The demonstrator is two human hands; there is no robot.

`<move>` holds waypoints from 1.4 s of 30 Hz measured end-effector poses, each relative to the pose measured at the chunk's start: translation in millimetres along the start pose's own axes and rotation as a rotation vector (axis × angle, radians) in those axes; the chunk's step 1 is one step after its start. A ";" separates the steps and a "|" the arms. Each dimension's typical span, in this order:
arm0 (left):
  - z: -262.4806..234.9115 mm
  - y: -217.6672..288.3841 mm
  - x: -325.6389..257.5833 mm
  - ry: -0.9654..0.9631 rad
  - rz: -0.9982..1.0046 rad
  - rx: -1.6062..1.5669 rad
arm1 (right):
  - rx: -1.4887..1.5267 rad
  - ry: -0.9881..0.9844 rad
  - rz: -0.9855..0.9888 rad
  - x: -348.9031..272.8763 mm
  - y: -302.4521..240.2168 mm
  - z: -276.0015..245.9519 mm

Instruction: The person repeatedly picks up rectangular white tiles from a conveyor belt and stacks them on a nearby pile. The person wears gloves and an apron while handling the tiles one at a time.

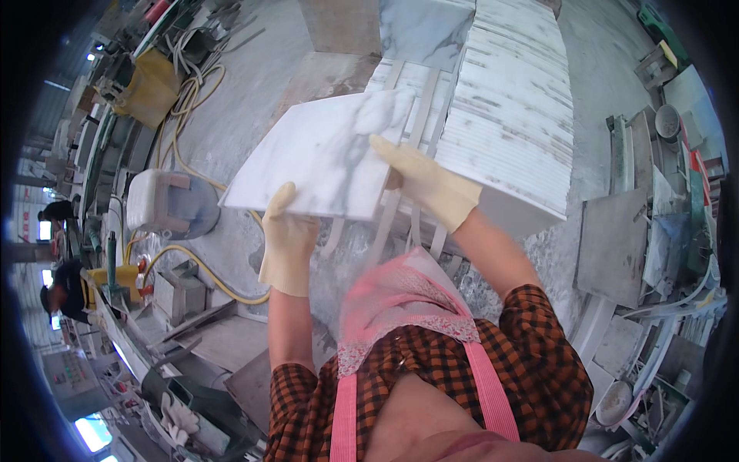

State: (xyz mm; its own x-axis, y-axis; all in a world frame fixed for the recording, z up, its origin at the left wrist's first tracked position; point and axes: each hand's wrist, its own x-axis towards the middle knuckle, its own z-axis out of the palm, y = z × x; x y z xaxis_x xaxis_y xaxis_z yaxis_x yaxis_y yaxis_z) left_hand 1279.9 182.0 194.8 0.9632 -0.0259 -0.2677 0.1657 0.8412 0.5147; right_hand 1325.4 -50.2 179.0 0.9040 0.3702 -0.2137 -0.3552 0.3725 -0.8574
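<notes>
Head view: beyond my arms the stack of cut marble slabs fills the bench; I'm mid-carry, holding a white veined marble tile tilted above it, left hand gripping its near edge, right hand clasping its right side. Setting it down, I judge, needs steady, level hands.

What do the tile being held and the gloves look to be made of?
Tile: looks like polished white marble, going by its grey veining and smooth flat face; it could be a marble-look ceramic. Gloves on left hand and right hand: pale yellow, matte, snug and creased, probably rubber or latex.
</notes>
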 end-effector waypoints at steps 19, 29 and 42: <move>31.4 -158.6 391.8 -0.114 -0.421 0.018 | -1.904 0.886 -0.210 61.8 -82.8 -243.8; 35.8 -235.5 445.0 -0.025 -0.476 0.029 | -1.845 0.867 -0.180 58.3 -87.2 -240.8; 111.8 -218.5 508.5 -0.541 -0.062 1.063 | -1.813 0.859 -0.127 57.5 -91.9 -234.6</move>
State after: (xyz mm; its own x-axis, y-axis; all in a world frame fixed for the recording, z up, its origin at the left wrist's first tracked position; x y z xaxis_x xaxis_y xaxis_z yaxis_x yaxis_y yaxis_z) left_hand 1757.1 -75.4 37.3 0.8692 -0.4896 -0.0694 0.0622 -0.0310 0.9976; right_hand 1465.8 -262.8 135.7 0.9516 -0.2143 0.2203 -0.1833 -0.9711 -0.1531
